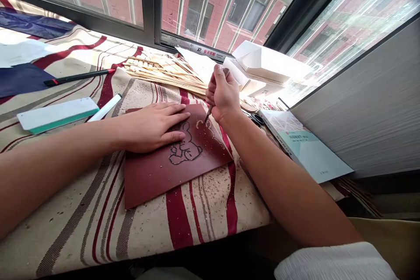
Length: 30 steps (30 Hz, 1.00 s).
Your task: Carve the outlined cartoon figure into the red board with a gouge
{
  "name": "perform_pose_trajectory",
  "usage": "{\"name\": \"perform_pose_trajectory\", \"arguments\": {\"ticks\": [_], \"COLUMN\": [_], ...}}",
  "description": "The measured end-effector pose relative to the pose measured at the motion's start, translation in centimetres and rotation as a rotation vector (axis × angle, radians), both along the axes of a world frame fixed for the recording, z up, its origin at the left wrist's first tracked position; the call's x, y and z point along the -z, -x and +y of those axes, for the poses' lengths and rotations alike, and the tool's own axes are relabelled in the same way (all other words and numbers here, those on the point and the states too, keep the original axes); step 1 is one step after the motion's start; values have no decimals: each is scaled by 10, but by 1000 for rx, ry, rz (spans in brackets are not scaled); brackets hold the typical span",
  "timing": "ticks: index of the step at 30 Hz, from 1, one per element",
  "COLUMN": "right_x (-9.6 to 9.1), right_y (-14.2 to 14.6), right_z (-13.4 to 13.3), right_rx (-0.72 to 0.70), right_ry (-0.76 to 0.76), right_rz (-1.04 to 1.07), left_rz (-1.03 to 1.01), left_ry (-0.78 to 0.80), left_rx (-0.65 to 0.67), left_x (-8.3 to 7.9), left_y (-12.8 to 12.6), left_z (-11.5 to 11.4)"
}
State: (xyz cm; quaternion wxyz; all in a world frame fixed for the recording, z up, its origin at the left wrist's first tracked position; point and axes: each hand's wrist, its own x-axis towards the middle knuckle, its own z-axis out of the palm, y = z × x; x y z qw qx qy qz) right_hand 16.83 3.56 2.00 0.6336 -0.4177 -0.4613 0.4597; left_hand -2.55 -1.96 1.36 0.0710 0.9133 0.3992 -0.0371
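Note:
A reddish-brown board (147, 183) lies on the striped cloth, with a dark-lined cartoon animal figure (187, 151) cut into its surface. My left hand (157, 127) rests flat on the board's left part, fingers stretched toward the figure. In my right hand (225, 94) is a carving tool (209, 113), gripped in a fist with the thumb on top. Its thin metal tip meets the board near the upper right, beside pale, freshly cut curved lines (211, 129). Most of the handle is hidden by my fingers. Small shavings are scattered over board and cloth.
Thin wooden sheets (164, 74) and white boxes (262, 63) lie along the window. On the right are a book (305, 144) and black scissors (257, 119). A white-and-green case (59, 113), a white marker (105, 107) and a black pen (78, 77) lie at left. The table's front edge (147, 262) is near.

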Motion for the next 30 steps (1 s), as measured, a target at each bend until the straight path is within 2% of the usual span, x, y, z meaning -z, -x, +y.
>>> {"name": "perform_pose_trajectory", "arguments": {"ticks": [17, 24, 27, 30], "right_x": [1, 0, -2, -7], "right_y": [-2, 3, 4, 8], "right_z": [-5, 2, 2, -3], "right_rx": [50, 64, -37, -241], "right_ry": [-4, 47, 105, 110], "right_rz": [18, 16, -16, -77], "left_rz": [-25, -83, -100, -119], "left_ry": [13, -13, -29, -64], "left_rx": [-3, -15, -23, -21], "left_x": [-2, 4, 6, 8], "left_y": [0, -2, -2, -3], "left_z": [-3, -2, -1, 0]}}
